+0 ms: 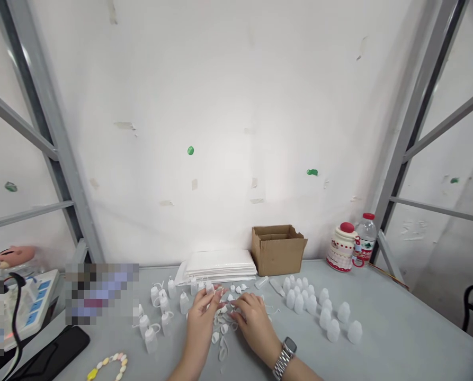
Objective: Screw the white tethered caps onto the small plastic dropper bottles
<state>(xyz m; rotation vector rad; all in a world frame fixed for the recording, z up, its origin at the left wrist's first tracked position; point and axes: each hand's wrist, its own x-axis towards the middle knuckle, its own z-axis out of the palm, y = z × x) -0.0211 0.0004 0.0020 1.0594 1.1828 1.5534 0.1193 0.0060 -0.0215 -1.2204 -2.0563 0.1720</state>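
Note:
Near the middle of the table, my left hand is closed around a small translucent plastic squeeze bottle, whose top shows above the fingers. Close beside it, my right hand has its fingertips pinched together; what they hold is too small to make out. Under and between the hands lies a loose pile of white caps with strap loops. Several capped bottles stand to the left of my left hand. Rows of bottles without strap caps stand to the right of my right hand.
Behind the hands are a stack of white packets and an open cardboard box. A red-lidded jar and a water bottle stand back right. A phone, a bead bracelet and a power strip lie left.

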